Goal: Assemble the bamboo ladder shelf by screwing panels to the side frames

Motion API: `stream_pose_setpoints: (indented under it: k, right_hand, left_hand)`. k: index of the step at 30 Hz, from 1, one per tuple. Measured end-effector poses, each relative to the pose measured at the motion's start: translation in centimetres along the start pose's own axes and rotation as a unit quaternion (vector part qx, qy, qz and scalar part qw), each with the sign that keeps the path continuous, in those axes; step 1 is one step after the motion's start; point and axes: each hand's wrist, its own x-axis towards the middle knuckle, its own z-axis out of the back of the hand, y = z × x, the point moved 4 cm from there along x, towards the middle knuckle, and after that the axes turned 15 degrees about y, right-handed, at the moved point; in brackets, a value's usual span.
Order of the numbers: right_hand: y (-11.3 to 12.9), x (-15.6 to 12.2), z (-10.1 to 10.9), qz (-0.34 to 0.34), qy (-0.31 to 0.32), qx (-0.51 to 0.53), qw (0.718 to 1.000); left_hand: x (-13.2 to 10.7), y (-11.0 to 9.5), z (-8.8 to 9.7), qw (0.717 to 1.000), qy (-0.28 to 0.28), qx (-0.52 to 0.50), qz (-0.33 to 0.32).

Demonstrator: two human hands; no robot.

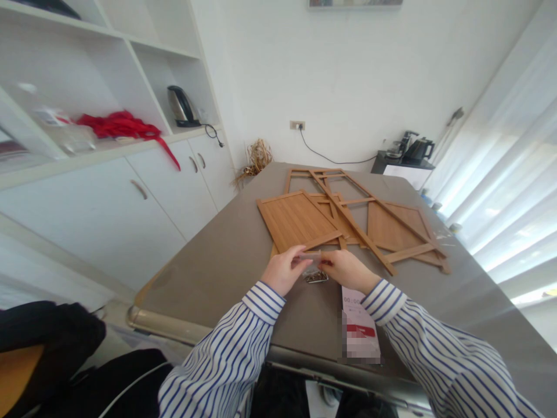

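Between my hands, above the grey tabletop [195, 278], is a small clear plastic bag [310, 255] with its top edge stretched between my fingertips. My left hand [282, 270] is closed in a pinch on the bag's left side. From the other side, my right hand [348, 270] pinches its right end. Small metal fittings [316, 277] show just below, apparently inside the bag; their exact kind is too small to tell. A phone [357, 310] with a lit screen lies under my right wrist, partly covered by the sleeve.
Beyond my hands lie a wooden panel [300, 220], a long wooden frame [361, 223] and another panel [400, 226], overlapping. White cabinets [87, 203] stand on the left, holding a kettle [180, 107] and red cloth [122, 125]. A second kettle [420, 150] stands back right.
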Motion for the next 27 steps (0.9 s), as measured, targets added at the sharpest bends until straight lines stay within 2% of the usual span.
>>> stream_pose_setpoints:
  k: [4,10,15,22,27]
  right_hand:
    - [-0.2,0.0,0.0,0.017,-0.017,0.018,1.000]
    - [0.4,-0.6,1.0,0.074,-0.037,0.052,0.995]
    - [1.1,-1.4,2.4,0.112,-0.032,0.087,0.989]
    - [0.6,-2.4,3.7,0.086,-0.053,0.105,0.989]
    - [-0.3,-2.6,3.8,0.041,-0.060,0.100,0.992]
  left_hand:
    - [-0.3,0.4,0.0,0.999,0.002,-0.046,0.005]
    - [-0.1,-0.6,0.2,1.000,-0.001,-0.012,-0.029]
    - [0.2,-0.4,0.3,0.995,-0.039,-0.088,-0.021]
    - [-0.7,0.3,1.4,0.970,-0.056,-0.232,0.033]
    - [-2.0,2.5,3.1,0.961,-0.067,-0.254,0.090]
